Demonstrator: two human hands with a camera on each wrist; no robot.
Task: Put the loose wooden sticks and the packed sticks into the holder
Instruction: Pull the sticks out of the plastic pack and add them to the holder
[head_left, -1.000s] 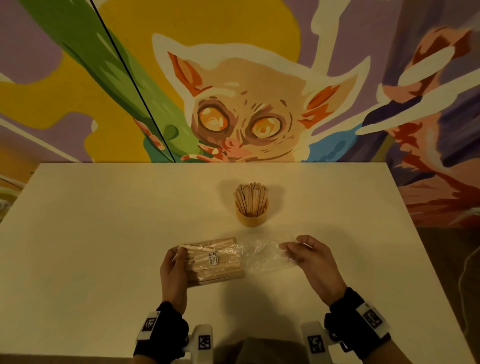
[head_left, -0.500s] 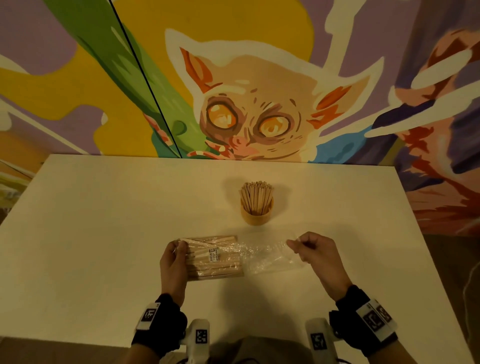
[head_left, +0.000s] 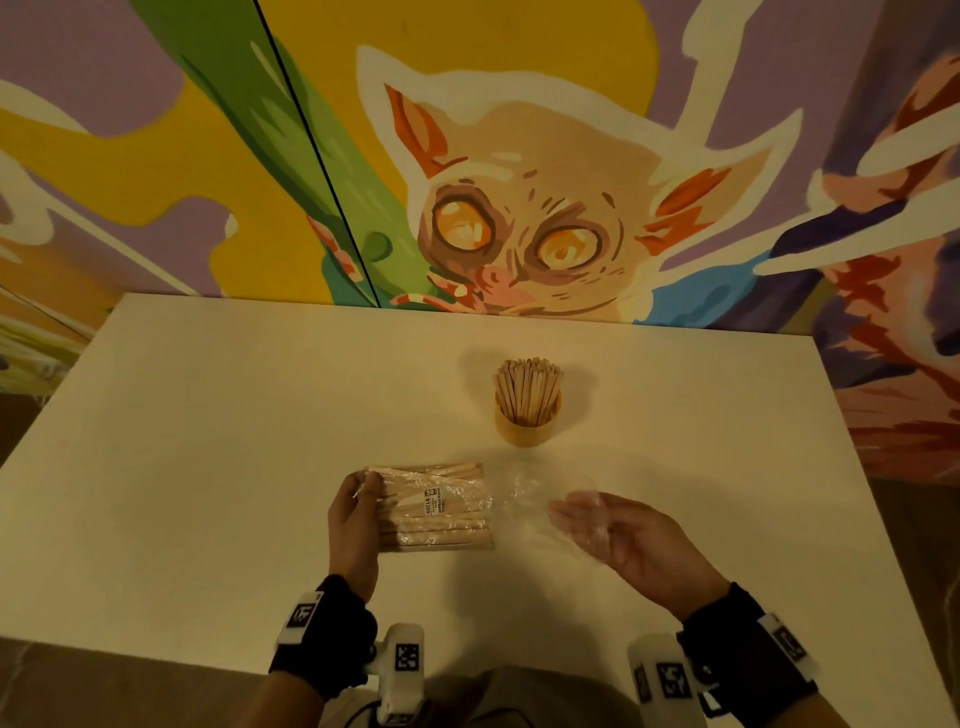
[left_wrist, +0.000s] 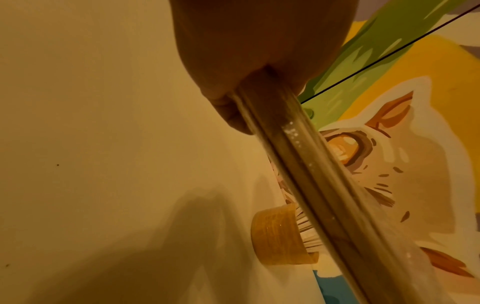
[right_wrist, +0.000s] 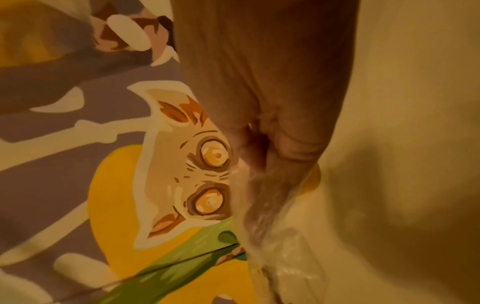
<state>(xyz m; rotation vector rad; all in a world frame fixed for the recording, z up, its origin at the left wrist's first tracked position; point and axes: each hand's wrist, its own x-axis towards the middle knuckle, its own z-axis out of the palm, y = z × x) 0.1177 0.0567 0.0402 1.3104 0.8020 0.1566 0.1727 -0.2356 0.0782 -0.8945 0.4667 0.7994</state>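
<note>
A round wooden holder (head_left: 526, 430) full of upright sticks (head_left: 528, 387) stands mid-table. In front of it lies the pack of sticks (head_left: 439, 512), wrapped in a clear plastic bag with a small label. My left hand (head_left: 363, 493) grips the pack's left end, thumb on top. The bag's loose, empty end (head_left: 524, 499) stretches right. My right hand (head_left: 576, 517) has its fingers straight, pointing at the pack, with the film draped over them. In the left wrist view the pack (left_wrist: 298, 164) runs from my palm past the holder (left_wrist: 278, 236). The right wrist view shows film (right_wrist: 285, 246) around my fingers (right_wrist: 259, 185).
The white table (head_left: 208, 467) backs onto a painted mural wall (head_left: 519, 182). Its right edge (head_left: 852, 467) is near my right hand, and its front edge is just behind my wrists.
My right hand has released its pinch on the bag's end and straightened its fingers under the film. The left hand keeps its grip on the pack.
</note>
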